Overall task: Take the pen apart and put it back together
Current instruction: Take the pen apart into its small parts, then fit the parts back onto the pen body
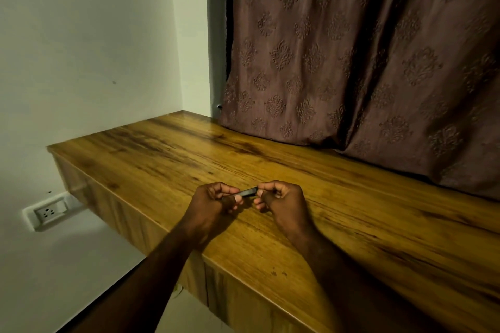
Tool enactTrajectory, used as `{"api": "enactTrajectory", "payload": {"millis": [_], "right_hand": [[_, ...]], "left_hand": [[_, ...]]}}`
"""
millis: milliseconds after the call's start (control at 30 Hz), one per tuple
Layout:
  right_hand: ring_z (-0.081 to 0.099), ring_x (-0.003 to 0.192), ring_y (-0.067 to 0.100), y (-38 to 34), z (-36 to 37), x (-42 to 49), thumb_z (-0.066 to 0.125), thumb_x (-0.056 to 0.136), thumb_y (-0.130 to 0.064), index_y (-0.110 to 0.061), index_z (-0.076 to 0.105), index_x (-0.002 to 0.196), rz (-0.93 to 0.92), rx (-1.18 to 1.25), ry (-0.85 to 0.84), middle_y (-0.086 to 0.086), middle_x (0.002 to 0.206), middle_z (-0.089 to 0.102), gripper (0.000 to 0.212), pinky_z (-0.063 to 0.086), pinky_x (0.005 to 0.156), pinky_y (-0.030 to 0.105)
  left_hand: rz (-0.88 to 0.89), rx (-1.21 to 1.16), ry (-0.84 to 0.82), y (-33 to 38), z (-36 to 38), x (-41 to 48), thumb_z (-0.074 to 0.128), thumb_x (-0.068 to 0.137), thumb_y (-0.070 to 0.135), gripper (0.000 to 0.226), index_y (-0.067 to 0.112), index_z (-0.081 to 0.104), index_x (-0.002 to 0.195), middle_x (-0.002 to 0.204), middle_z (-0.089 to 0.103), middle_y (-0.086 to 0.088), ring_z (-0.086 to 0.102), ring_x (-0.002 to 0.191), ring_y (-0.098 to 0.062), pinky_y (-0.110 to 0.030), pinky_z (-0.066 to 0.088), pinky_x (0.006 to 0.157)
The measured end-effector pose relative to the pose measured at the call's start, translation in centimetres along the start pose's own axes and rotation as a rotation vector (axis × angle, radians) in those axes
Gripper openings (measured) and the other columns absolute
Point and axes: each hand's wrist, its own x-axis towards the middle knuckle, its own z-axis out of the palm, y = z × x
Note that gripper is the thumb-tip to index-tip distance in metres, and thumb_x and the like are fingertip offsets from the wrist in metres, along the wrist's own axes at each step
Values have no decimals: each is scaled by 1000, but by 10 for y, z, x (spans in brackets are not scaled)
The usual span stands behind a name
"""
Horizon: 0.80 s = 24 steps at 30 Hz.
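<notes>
A dark pen (247, 192) lies level between my two hands, just above the wooden table (162, 159). My left hand (213, 204) grips its left end, with thumb and curled fingers closed around it. My right hand (282, 201) pinches the right end with thumb and forefinger. Only a short middle stretch of the pen shows; both ends are hidden inside my fingers. I cannot tell whether the pen is in one piece.
A brown patterned curtain (365, 62) hangs down onto the back of the table at the right. A pale wall (94, 48) closes off the left side, with a white socket (50, 212) low on it. The table's front edge runs diagonally under my forearms.
</notes>
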Motion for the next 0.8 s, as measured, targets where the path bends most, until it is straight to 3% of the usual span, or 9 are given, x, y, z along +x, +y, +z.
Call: {"api": "enactTrajectory", "payload": {"millis": [100, 267, 367, 467, 600, 700, 800], "right_hand": [[61, 51, 13, 0, 0, 0, 59, 89, 4, -2, 68, 95, 20, -1, 4, 8, 63, 66, 12, 54, 53, 22], [59, 51, 14, -2, -2, -2, 59, 90, 2, 1, 67, 100, 42, -8, -40, 12, 67, 66, 13, 53, 52, 21], [55, 46, 10, -4, -3, -4, 61, 90, -2, -3, 69, 98, 49, -32, -50, 10, 68, 66, 12, 46, 44, 21], [48, 44, 11, -3, -3, -5, 63, 90, -11, -14, 71, 88, 13, -83, -52, 7, 69, 66, 9, 37, 40, 22], [46, 46, 12, -1, 1, -4, 64, 89, -12, -17, 71, 84, 5, -120, -62, 3, 67, 67, 10, 35, 44, 24], [47, 44, 2, -1, 1, -3, 65, 89, -12, -12, 72, 86, 5, -141, -70, -3, 61, 63, 8, 35, 41, 18], [47, 44, 2, 0, 1, -3, 65, 89, -14, -13, 72, 86, -4, -163, -84, -3, 59, 61, 8, 35, 41, 17]], "left_hand": [[33, 101, 17, -1, 0, 0, 67, 82, -6, 9, -2, 62, 89, 61, 68, -4, 60, 52, -8, -23, 47, 52], [13, 158, 11, -1, 3, -5, 65, 83, -9, 19, -13, 58, 100, 80, 63, -21, 62, 59, -14, -24, 53, 53], [79, 213, 58, 1, -3, -6, 65, 84, -7, 8, -5, 64, 92, 76, 70, -11, 65, 63, -11, -27, 54, 61], [218, 240, 181, 16, -29, 6, 67, 84, -5, 10, 5, 68, 85, 74, 70, 1, 65, 69, -3, -21, 53, 69], [284, 460, 269, 29, -72, 34, 70, 83, 0, 13, -3, 70, 95, 81, 67, -6, 60, 63, 8, -7, 47, 64], [211, 642, 246, 18, -90, 54, 74, 81, 5, 10, 2, 72, 90, 75, 67, 0, 62, 67, -3, -5, 45, 59], [109, 672, 188, 4, -92, 66, 78, 78, 11, 7, 7, 74, 84, 67, 68, 0, 62, 64, -13, -18, 49, 56]]}}
